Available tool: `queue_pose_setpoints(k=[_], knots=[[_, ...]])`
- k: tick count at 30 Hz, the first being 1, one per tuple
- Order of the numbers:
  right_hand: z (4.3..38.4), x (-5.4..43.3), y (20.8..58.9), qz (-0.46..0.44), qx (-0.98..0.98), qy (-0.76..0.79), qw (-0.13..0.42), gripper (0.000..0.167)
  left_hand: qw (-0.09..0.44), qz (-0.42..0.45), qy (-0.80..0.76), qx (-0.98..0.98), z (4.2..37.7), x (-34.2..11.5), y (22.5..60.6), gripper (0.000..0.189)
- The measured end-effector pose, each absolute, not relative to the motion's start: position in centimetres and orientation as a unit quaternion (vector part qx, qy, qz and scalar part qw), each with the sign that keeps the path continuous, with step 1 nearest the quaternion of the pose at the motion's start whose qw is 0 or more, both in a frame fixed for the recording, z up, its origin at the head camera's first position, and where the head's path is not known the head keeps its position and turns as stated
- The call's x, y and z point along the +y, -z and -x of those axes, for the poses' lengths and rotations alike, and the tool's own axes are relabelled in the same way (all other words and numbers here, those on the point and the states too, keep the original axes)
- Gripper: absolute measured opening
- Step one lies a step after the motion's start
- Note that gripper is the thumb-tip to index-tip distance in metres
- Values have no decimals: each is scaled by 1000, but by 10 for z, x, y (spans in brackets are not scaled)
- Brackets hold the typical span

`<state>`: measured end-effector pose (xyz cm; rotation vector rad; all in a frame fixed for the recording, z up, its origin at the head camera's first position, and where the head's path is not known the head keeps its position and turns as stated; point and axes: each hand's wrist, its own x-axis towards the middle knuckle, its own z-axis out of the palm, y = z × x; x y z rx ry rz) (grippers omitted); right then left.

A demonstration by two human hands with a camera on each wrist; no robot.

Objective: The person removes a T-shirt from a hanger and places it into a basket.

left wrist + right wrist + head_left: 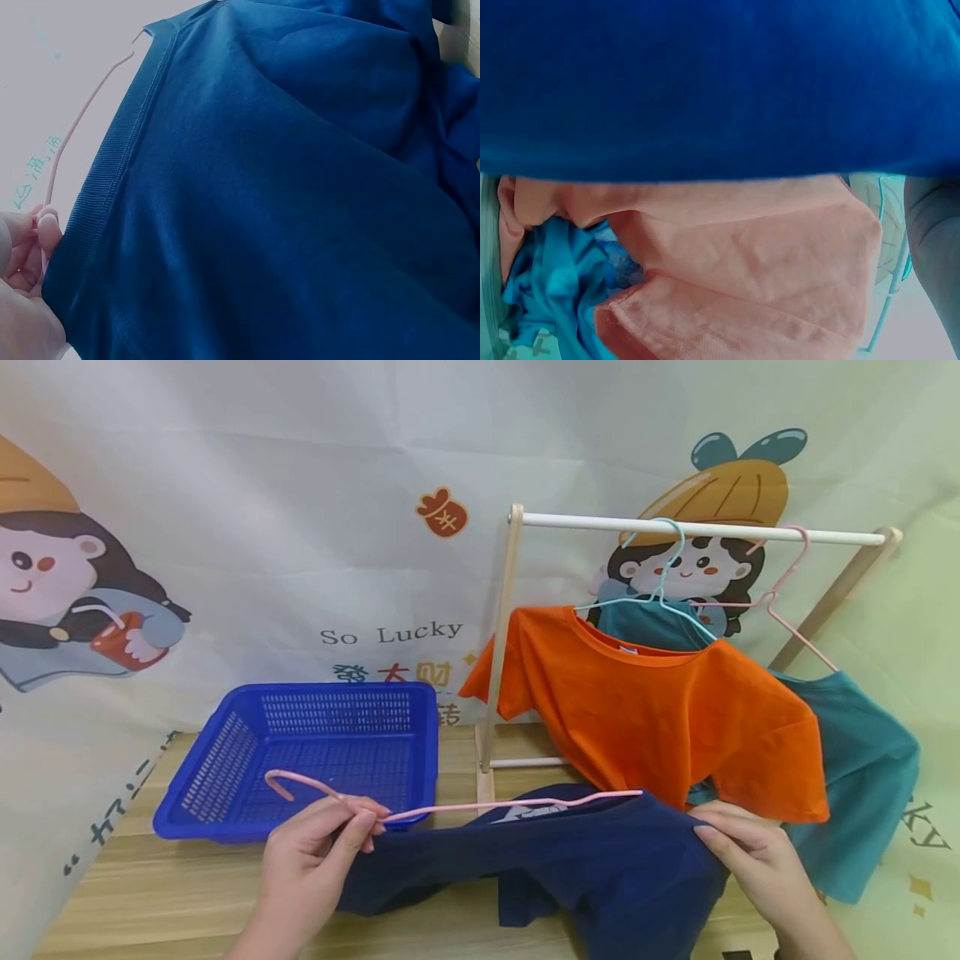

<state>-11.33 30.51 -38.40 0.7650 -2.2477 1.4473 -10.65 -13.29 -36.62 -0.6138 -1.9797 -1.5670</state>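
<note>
A pink hanger (457, 807) is pinched near its hook by my left hand (318, 852). Its far end reaches into the neck of a navy T-shirt (600, 868), beside the pale neck print. With thumb and fingers, my right hand (757, 860) pinches the shirt at its right shoulder. In the left wrist view the ribbed collar (112, 165) runs alongside the hanger (71, 131), close to the left fingers. Navy cloth (720, 90) fills the top of the right wrist view and hides the right fingertips.
A blue plastic basket (427, 752) stands at the left on the wooden table (150, 902). At the right, a rack with a white bar (585, 522) bears an orange T-shirt (645, 702) on a light blue hanger (660, 585) and a teal shirt (855, 777) on a pink hanger (798, 568).
</note>
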Motion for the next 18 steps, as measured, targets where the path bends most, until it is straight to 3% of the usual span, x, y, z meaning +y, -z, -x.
queue_pose_setpoints(k=[10, 18], knots=[[122, 305, 407, -296, -806, -501, 112, 31, 258, 218, 632, -697, 105, -134, 370, 18], [126, 297, 408, -291, -834, -452, 125, 30, 253, 236, 562, -751, 108, -120, 376, 21]])
